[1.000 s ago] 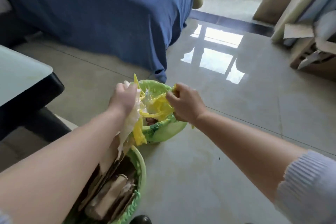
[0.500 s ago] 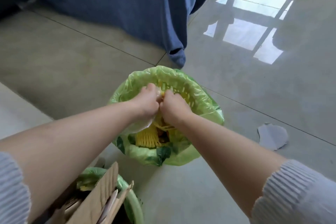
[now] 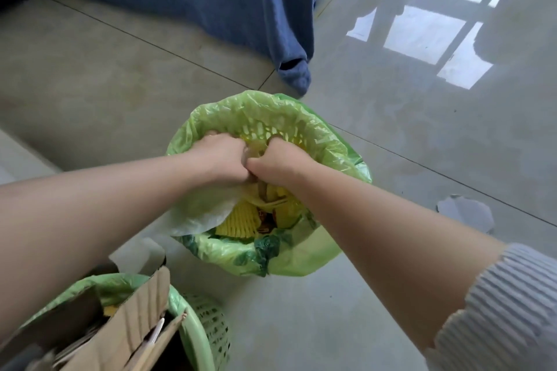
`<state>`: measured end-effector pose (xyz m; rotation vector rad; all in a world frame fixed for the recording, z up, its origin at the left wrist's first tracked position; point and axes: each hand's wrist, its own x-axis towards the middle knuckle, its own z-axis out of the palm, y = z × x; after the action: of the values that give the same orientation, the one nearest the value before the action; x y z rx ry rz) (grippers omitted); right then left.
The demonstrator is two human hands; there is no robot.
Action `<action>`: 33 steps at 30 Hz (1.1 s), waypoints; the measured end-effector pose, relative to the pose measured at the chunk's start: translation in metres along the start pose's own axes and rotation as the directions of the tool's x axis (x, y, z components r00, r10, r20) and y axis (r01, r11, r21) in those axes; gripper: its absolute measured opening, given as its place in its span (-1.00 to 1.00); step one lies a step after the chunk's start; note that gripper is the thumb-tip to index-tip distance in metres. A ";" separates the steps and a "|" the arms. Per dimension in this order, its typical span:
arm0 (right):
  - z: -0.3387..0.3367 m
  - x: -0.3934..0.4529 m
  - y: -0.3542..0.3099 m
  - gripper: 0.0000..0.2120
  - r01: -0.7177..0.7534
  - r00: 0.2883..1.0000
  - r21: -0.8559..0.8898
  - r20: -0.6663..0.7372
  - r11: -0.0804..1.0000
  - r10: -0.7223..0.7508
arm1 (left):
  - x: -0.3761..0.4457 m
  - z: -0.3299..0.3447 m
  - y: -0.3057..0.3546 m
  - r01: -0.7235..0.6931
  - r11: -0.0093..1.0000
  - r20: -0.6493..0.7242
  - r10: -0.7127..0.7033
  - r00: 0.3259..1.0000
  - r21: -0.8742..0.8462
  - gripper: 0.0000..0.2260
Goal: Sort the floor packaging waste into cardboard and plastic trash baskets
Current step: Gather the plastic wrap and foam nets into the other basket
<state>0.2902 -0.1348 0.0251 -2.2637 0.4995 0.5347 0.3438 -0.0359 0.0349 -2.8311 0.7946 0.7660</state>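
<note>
A trash basket lined with a green bag stands on the floor in the middle of the view. Yellow plastic packaging and a white plastic film fill it. My left hand and my right hand are side by side inside its mouth, knuckles up, fingers curled into the plastic and pressing it down. A second green basket at the lower left holds brown cardboard pieces.
A blue bedcover hangs to the floor behind the basket. A grey flat scrap lies on the glossy tiles at the right. A pale ledge edge shows at the left.
Both hands have sunk a little deeper into the plastic basket, still together. The view has moved closer and lower over the baskets.
</note>
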 end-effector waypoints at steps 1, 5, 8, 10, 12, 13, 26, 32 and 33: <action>-0.005 -0.004 -0.002 -0.45 0.001 1.000 -0.010 -0.005 1.000 -0.001 | -0.004 -0.007 -0.001 0.016 0.998 0.008 -0.016 1.000 -0.063 -0.71; -0.023 -0.026 -0.010 -0.33 0.060 0.996 -0.060 -0.056 0.996 -0.063 | -0.029 -0.036 -0.002 0.059 0.961 0.008 -0.060 0.998 -0.272 -0.09; -0.037 -0.056 -0.003 -0.37 0.188 0.962 -0.086 -0.186 0.978 -0.201 | -0.054 -0.059 -0.002 0.006 0.952 -0.102 -0.039 0.994 -0.306 -0.13; -0.053 -0.082 0.010 -0.49 0.265 0.917 -0.058 -0.293 0.962 -0.270 | -0.073 -0.072 0.006 -0.067 0.933 -0.209 -0.009 0.978 -0.353 -0.28; -0.075 -0.109 0.031 -0.64 0.312 0.883 0.047 -0.382 0.949 -0.272 | -0.090 -0.083 0.023 -0.186 0.896 -0.335 0.045 0.941 -0.403 -0.45; -0.087 -0.121 0.044 -0.71 0.324 0.871 0.107 -0.422 0.940 -0.252 | -0.097 -0.087 0.038 -0.247 0.869 -0.384 0.071 0.921 -0.430 -0.52; -0.131 -0.123 0.329 -0.71 -0.324 0.842 0.407 -0.287 0.854 0.456 | -0.033 0.054 0.272 -0.130 0.749 0.094 0.249 0.964 -0.649 -0.43; -0.093 -0.090 0.389 -0.51 -0.351 0.798 0.511 -0.276 0.785 0.537 | 0.008 0.138 0.314 0.196 0.624 0.350 0.133 0.927 -0.757 -0.34; -0.089 -0.085 0.392 -0.48 -0.336 0.802 0.532 -0.271 0.777 0.533 | 0.014 0.145 0.318 0.215 0.608 0.350 0.112 0.930 -0.764 -0.31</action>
<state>0.0434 -0.4386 -0.1008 -1.7763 1.2662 0.1230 0.1270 -0.2818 -0.0865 -3.1756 0.3221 2.0099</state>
